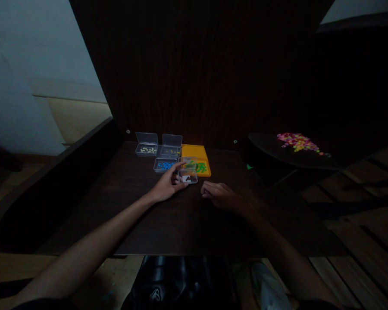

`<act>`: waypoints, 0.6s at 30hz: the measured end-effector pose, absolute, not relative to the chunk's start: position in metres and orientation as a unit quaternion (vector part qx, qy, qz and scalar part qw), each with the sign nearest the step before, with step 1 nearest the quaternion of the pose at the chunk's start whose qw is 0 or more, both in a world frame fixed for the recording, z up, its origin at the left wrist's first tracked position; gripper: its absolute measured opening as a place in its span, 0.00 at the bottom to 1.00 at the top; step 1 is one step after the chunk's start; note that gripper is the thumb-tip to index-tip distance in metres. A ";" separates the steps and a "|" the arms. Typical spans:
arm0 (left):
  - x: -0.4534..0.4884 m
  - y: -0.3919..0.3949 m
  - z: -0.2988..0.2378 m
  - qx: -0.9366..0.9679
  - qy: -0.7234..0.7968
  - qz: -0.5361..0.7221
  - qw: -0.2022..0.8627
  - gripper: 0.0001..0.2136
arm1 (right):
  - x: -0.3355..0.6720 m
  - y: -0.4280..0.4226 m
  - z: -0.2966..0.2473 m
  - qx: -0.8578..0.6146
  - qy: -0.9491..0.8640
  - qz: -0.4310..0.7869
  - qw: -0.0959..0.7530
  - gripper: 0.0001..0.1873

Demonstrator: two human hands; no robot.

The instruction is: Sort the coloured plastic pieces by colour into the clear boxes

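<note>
Reckoned from the clear hinged box [194, 176] as dial centre, twelve being the far side: the left hand [164, 188] lies at eight o'clock, the right hand [220, 194] at four, the orange tray [194, 151] of green pieces at one, the box of blue pieces [166, 165] at ten. Good practice, in this inspector's judgement: keep the box level, its open lid clear of the tray, lest the dark pieces [188, 178] spill. Grip: the left is half open, thumb and fingers spanning the box. The right is curled closed, apart from it; whether it pinches anything cannot be told.
</note>
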State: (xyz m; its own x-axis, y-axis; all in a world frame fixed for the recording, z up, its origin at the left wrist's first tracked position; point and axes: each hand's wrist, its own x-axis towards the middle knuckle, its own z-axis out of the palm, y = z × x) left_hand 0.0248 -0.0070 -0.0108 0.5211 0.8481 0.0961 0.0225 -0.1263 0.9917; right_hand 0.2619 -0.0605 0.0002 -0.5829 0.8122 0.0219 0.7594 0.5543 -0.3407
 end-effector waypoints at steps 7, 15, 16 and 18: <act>0.025 -0.006 -0.014 0.664 0.327 0.359 0.569 0.36 | 0.264 -0.060 0.001 -0.449 -0.876 0.148 0.093 0.04; 0.025 -0.006 -0.015 0.663 0.320 0.364 0.570 0.35 | 0.265 -0.060 -0.001 -0.435 -0.886 0.116 0.111 0.05; 0.025 -0.007 -0.014 0.663 0.318 0.366 0.570 0.35 | 0.266 -0.059 -0.002 -0.431 -0.888 0.110 0.114 0.05; 0.026 -0.007 -0.013 0.662 0.317 0.367 0.571 0.35 | 0.266 -0.059 -0.004 -0.424 -0.893 0.097 0.118 0.05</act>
